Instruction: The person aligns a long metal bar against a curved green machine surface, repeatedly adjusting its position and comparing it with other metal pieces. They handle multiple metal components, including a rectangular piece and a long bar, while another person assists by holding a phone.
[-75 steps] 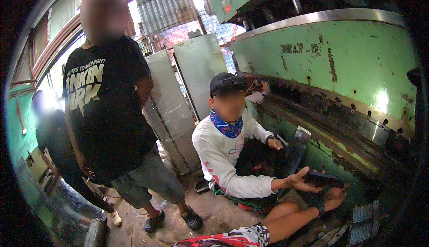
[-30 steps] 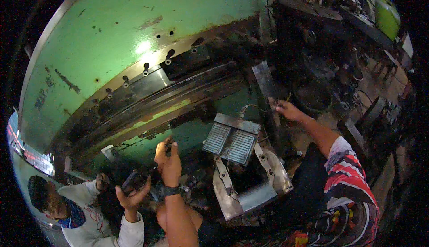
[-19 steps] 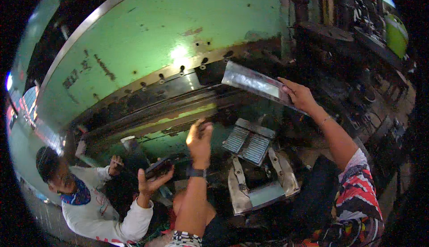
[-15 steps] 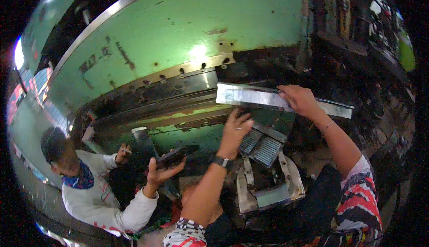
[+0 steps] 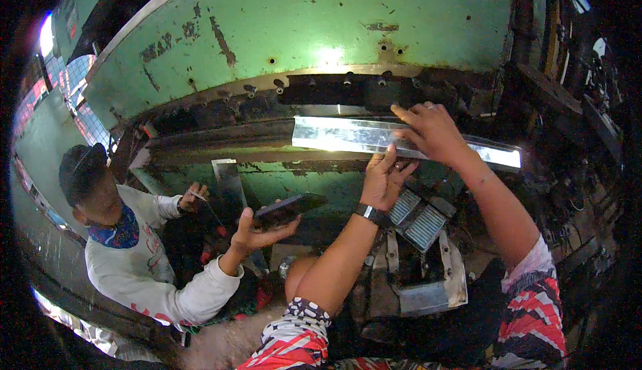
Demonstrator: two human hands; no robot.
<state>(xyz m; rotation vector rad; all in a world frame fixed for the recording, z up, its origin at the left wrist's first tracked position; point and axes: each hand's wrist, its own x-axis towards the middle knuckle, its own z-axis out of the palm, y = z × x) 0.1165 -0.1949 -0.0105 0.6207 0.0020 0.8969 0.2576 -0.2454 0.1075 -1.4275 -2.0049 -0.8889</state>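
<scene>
Both hands hold a shiny bent sheet-metal strip [image 5: 374, 136] level against the slot of the green press brake [image 5: 301, 29]: the left hand [image 5: 384, 179] pinches its lower edge, the right hand [image 5: 431, 132] grips over the top. Nearby, a seated co-worker [image 5: 134, 249] holds a dark phone [image 5: 287, 211].

The metal strip [image 5: 348, 136] is a long, narrow piece of shiny sheet metal, bright and reflective, with a fold running along its length. It lies level and crosswise at the slot of the green press [image 5: 301, 29], its near edge facing the person. Its right end [image 5: 498, 156] sticks out past the hands and glares in the light.
</scene>
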